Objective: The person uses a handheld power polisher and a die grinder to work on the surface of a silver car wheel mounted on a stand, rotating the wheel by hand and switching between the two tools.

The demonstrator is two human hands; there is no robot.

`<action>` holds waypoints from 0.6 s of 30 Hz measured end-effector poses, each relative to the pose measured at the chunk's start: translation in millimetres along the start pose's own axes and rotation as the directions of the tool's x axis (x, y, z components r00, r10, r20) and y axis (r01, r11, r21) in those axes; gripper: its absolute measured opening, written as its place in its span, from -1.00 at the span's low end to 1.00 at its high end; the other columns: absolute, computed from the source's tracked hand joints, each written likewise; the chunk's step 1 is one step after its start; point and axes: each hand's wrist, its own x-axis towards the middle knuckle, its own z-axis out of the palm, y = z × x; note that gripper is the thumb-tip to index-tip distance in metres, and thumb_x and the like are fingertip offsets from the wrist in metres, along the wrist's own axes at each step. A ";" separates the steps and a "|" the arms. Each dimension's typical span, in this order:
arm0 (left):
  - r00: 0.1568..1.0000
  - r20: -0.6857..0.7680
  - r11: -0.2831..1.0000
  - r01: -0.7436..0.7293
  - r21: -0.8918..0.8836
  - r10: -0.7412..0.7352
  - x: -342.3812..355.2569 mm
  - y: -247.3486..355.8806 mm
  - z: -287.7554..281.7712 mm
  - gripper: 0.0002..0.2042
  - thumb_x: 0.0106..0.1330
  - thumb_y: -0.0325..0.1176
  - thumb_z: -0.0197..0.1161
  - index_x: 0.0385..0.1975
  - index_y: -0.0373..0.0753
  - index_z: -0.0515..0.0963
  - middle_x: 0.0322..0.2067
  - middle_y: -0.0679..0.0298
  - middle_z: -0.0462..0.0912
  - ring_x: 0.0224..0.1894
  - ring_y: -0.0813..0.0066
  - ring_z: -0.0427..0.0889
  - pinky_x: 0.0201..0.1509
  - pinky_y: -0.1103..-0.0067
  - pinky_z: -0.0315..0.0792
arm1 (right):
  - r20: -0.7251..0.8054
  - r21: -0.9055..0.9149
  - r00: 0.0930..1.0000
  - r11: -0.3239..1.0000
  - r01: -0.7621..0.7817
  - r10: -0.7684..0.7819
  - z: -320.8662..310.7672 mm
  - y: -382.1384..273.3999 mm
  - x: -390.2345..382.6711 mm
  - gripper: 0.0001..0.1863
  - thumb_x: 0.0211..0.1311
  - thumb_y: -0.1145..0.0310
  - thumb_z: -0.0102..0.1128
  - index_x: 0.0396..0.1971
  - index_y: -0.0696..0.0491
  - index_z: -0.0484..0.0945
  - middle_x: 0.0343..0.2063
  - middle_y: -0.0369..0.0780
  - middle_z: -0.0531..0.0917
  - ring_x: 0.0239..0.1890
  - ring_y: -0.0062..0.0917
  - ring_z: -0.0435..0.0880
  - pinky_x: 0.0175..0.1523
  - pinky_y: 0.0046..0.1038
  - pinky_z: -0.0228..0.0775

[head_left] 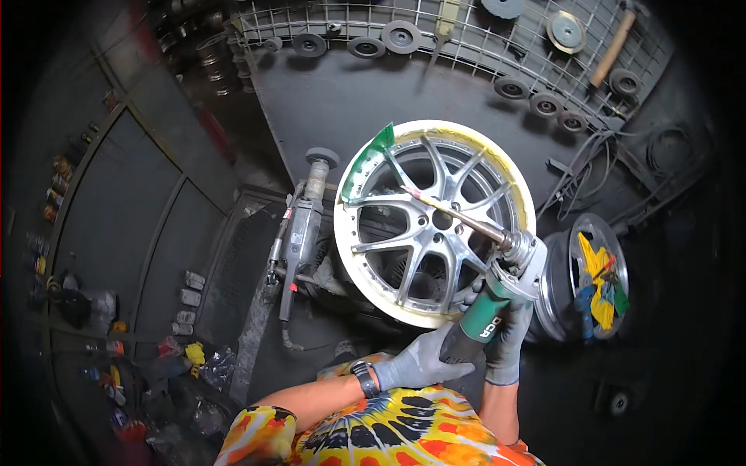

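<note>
While both gloved hands, left hand [420, 361] & right hand [509, 338], grip closed on the green grinder [486, 314], its long shaft [458, 217] reaches across the alloy wheel [431, 225] twd 10 o'clock; I judge it could snag a spoke & kick back.

A green-bodied power tool [483, 322] is gripped by both gloved hands, the left hand [420, 361] at its rear and the right hand [509, 338] nearer the head. Its long shaft is laid across the spokes of a silver alloy wheel [431, 221] (rim edged with yellowish tape). A grey angle grinder [301, 233] is propped just beside the wheel.
</note>
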 end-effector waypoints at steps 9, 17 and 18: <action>0.992 -0.117 0.999 0.044 0.028 -0.040 47.5 -4.2 18.7 -0.39 0.12 -0.18 0.48 0.08 -0.37 0.38 -0.14 0.05 0.65 -0.09 0.28 0.65 0.06 0.42 0.50 | 0.178 0.069 0.965 0.976 -0.207 0.192 -48.1 -12.0 49.7 -0.13 0.21 -0.22 0.26 0.24 0.20 0.33 0.02 -0.03 0.57 -0.03 -0.27 0.64 0.07 -0.15 0.58; 0.979 0.105 0.972 0.156 0.178 -0.176 69.5 9.8 -6.1 -0.40 0.20 -0.03 0.41 0.04 -0.38 0.42 -0.25 0.03 0.65 -0.23 0.27 0.68 -0.05 0.45 0.53 | 0.363 0.294 0.890 0.873 -0.389 0.275 -75.0 -6.1 86.1 -0.12 0.17 -0.18 0.32 0.28 0.17 0.29 0.03 -0.05 0.52 -0.04 -0.22 0.62 0.05 -0.12 0.57; 0.953 0.133 0.951 0.245 0.190 -0.272 71.2 20.7 -19.5 -0.42 0.21 0.02 0.39 -0.02 -0.38 0.48 -0.32 0.00 0.65 -0.30 0.24 0.68 -0.12 0.44 0.54 | 0.342 0.255 0.895 0.889 -0.381 0.285 -77.3 -8.2 89.6 -0.13 0.17 -0.17 0.31 0.27 0.17 0.30 0.03 -0.05 0.52 -0.04 -0.23 0.62 0.04 -0.12 0.58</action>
